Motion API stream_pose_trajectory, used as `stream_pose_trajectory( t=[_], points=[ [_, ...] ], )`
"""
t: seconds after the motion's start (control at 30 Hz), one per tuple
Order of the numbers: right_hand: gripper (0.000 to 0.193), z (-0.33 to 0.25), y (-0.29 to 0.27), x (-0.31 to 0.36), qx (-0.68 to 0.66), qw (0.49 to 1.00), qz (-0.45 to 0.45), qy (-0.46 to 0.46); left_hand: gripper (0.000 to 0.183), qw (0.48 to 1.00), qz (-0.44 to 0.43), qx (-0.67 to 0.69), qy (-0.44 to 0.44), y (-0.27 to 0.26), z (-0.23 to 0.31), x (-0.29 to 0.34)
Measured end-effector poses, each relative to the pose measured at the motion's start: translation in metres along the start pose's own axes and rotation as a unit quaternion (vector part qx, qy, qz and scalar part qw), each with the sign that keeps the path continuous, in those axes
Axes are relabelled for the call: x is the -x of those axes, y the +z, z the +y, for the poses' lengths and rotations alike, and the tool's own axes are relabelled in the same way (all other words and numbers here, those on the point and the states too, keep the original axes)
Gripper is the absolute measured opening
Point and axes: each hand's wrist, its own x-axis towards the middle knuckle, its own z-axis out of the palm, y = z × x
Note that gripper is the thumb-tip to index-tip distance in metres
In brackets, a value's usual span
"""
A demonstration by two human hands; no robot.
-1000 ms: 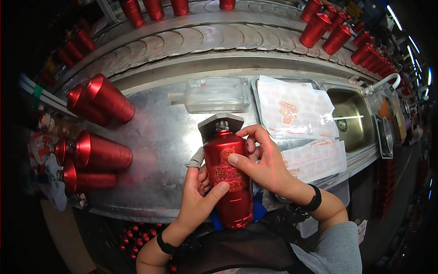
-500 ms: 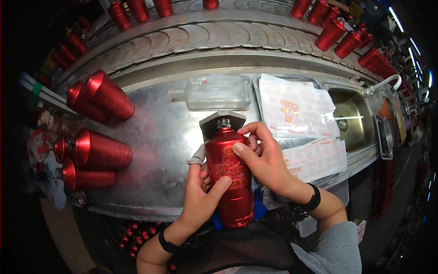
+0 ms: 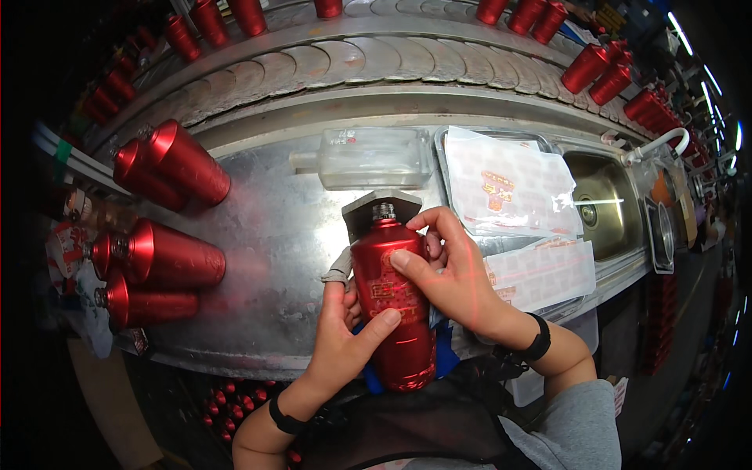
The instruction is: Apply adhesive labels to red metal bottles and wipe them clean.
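Observation:
A red metallic bottle (image 3: 394,345) with gold lettering leans neck-away from me at the table's near edge, its open threaded neck lying over a grey angular block (image 3: 362,213). My left hand (image 3: 346,333) holds its lower left side, the thumb on the front below the lettering. A grey wrap (image 3: 337,266) covers one fingertip of that hand. Around the right shoulder of the bottle my right hand (image 3: 454,274) is closed, its thumb pressed on the round gold emblem, which it partly covers. The fingers behind the bottle are partly hidden.
Several red bottles (image 3: 176,254) lie at the left. A clear glass bottle (image 3: 376,159) rests beyond the block. Printed film sheets (image 3: 509,176) lie on a tray at the right, beside a metal sink (image 3: 599,227) with a white faucet (image 3: 662,143). A slatted conveyor (image 3: 376,59) runs behind.
My right thumb has slid slightly left and down over the emblem; my left thumb has shifted slightly right. Bottles on the far conveyor track moved left, those on the nearer one right.

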Motion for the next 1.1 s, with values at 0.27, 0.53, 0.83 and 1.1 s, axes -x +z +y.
stream_pose_trajectory(
  t=[0.27,0.53,0.83,1.1],
  points=[
    [0.047,0.004,-0.006,0.008,-0.108,0.993,-0.05,0.007,0.072,0.999,0.021,0.042,0.016,-0.003,0.012,-0.021],
    [0.044,0.006,-0.007,0.004,-0.151,0.987,-0.052,0.022,0.07,0.999,0.041,0.021,0.016,0.001,0.007,-0.027],
    [0.043,0.006,-0.008,-0.002,-0.103,0.993,-0.052,0.021,0.072,0.998,0.055,0.006,0.012,0.008,0.016,-0.033],
    [0.048,0.004,-0.01,-0.001,-0.081,0.995,-0.054,0.015,0.075,0.999,0.037,-0.001,0.015,0.006,0.018,-0.031]
  ],
)
